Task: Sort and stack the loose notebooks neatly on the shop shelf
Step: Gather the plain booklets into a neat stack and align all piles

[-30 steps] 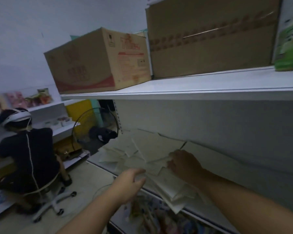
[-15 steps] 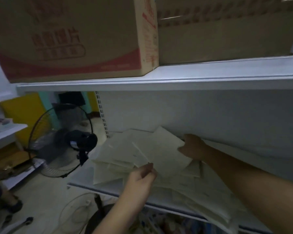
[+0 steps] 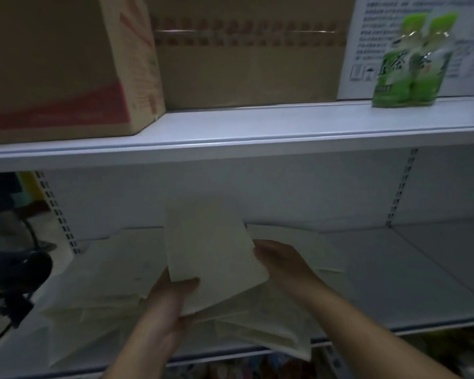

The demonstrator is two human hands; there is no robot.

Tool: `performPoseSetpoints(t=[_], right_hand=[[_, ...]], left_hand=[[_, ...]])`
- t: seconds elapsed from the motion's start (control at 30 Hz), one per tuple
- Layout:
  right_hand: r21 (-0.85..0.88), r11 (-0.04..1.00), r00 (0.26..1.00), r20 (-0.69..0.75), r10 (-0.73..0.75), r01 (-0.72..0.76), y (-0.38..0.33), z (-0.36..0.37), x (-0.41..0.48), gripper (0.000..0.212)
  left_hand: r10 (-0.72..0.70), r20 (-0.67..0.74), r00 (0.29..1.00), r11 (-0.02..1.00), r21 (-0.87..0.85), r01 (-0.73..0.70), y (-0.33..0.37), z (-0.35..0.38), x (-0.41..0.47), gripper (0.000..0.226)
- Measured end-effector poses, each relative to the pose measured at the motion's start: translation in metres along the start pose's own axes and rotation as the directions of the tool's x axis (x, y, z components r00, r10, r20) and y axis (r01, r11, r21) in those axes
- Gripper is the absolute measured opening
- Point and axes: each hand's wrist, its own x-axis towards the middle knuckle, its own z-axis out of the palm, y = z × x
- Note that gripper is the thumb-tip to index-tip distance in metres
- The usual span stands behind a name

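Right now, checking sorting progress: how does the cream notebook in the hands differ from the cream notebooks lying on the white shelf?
The held pale cream notebook is raised and tilted; the loose cream notebooks lie flat on the white shelf. The left hand pinches the held one; the loose ones overlap messily. Both are pale.

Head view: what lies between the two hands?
In the head view, a pale cream paper notebook: left hand grips its bottom edge, right hand at its right side.

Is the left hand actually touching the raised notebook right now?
Touching. The head view shows the left hand gripping the raised notebook at its lower corner, its thumb lying flat on the cover with no gap.
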Motion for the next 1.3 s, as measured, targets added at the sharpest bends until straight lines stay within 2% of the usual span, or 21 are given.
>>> performPoseSetpoints(t=[0.07, 0.13, 0.17, 0.23, 0.3, 0.37, 0.4, 0.47, 0.53, 0.6, 0.7, 0.77, 0.83, 0.87, 0.93, 1.0, 1.1, 1.17, 1.23, 1.3], right_hand=[[-0.263, 0.965, 0.998, -0.057, -0.005, -0.01, 0.025, -0.025, 0.005, 0.032], [-0.542, 0.839, 0.999, -0.031, 0.033, -0.045, 0.052, -0.044, 0.009, 0.048], [-0.598, 0.799, 0.996, 0.004, 0.084, -0.065, 0.063, -0.049, 0.01, 0.055], [-0.644, 0.76, 0.991, 0.024, 0.131, -0.085, 0.077, -0.055, 0.014, 0.052], [-0.704, 0.71, 0.999, -0.019, 0.026, -0.031, 0.083, -0.058, 0.019, 0.034], [-0.751, 0.66, 0.999, -0.024, -0.049, 0.015, 0.089, -0.064, 0.024, 0.031], [-0.775, 0.63, 0.997, 0.002, -0.082, 0.054, 0.093, -0.066, 0.026, 0.032], [-0.816, 0.559, 0.981, 0.049, -0.188, 0.148, 0.101, -0.068, 0.032, 0.033], [-0.844, 0.498, 0.951, 0.043, -0.305, 0.197, 0.104, -0.067, 0.033, 0.033], [-0.842, 0.498, 0.944, 0.039, -0.328, 0.208, 0.102, -0.068, 0.033, 0.03], [-0.833, 0.5, 0.942, 0.071, -0.327, 0.236, 0.095, -0.081, 0.037, 0.039], [-0.838, 0.435, 0.911, 0.162, -0.38, 0.33, 0.087, -0.086, 0.038, 0.039], [-0.872, 0.299, 0.89, 0.269, -0.369, 0.388, 0.086, -0.086, 0.037, 0.044], [-0.865, 0.264, 0.879, 0.329, -0.345, 0.427, 0.086, -0.086, 0.038, 0.048], [-0.879, 0.28, 0.918, 0.335, -0.212, 0.385, 0.087, -0.089, 0.037, 0.053], [-0.903, 0.31, 0.952, 0.253, -0.172, 0.296, 0.089, -0.091, 0.04, 0.052], [-0.874, 0.462, 0.978, 0.063, -0.2, 0.15, 0.088, -0.096, 0.04, 0.041], [-0.827, 0.551, 0.968, -0.038, -0.249, 0.11, 0.091, -0.1, 0.041, 0.035], [-0.778, 0.618, 0.95, -0.1, -0.297, 0.111, 0.083, -0.1, 0.036, 0.03], [-0.716, 0.673, 0.918, -0.118, -0.378, 0.186, 0.066, -0.098, 0.032, 0.023]], left_hand=[[0.034, -0.005, 0.999, 0.999, 0.015, -0.034, -0.003, 0.006, -0.001, 0.046], [0.045, -0.01, 0.999, 0.998, 0.045, -0.045, -0.008, 0.008, -0.002, 0.048], [0.034, 0.001, 0.999, 0.999, 0.038, -0.034, -0.01, 0.009, -0.005, 0.048], [0.017, 0.016, 1.0, 0.998, 0.053, -0.017, -0.016, 0.008, -0.01, 0.048], [0.002, 0.018, 1.0, 0.996, 0.092, -0.004, -0.021, 0.008, -0.02, 0.051], [0.008, 0.011, 1.0, 0.99, 0.14, -0.009, -0.025, 0.008, -0.029, 0.058], [0.007, -0.002, 1.0, 0.986, 0.168, -0.007, -0.026, 0.009, -0.033, 0.055], [-0.025, -0.022, 0.999, 0.985, 0.169, 0.028, -0.023, 0.01, -0.042, 0.033], [-0.088, -0.044, 0.995, 0.985, 0.145, 0.094, -0.017, 0.008, -0.045, 0.03], [-0.145, -0.046, 0.988, 0.984, 0.102, 0.149, -0.016, 0.007, -0.048, 0.028], [-0.157, -0.044, 0.987, 0.985, 0.06, 0.159, -0.022, 0.007, -0.049, 0.03], [-0.157, -0.028, 0.987, 0.987, 0.04, 0.158, -0.022, 0.006, -0.05, 0.033], [-0.148, -0.036, 0.988, 0.987, 0.05, 0.15, -0.023, 0.002, -0.049, 0.039], [-0.133, -0.037, 0.99, 0.989, 0.055, 0.135, -0.024, 0.001, -0.048, 0.042], [-0.092, -0.037, 0.995, 0.995, 0.04, 0.094, -0.026, 0.0, -0.045, 0.042], [-0.075, -0.035, 0.997, 0.996, 0.037, 0.076, -0.027, 0.002, -0.045, 0.046], [-0.04, 0.006, 0.999, 0.998, 0.05, 0.04, -0.031, -0.002, -0.045, 0.055], [-0.03, 0.06, 0.998, 0.997, 0.071, 0.026, -0.031, -0.004, -0.046, 0.063], [-0.015, 0.087, 0.996, 0.994, 0.112, 0.005, -0.03, -0.003, -0.047, 0.077], [0.022, 0.094, 0.995, 0.992, 0.125, -0.033, -0.031, 0.005, -0.047, 0.075]])
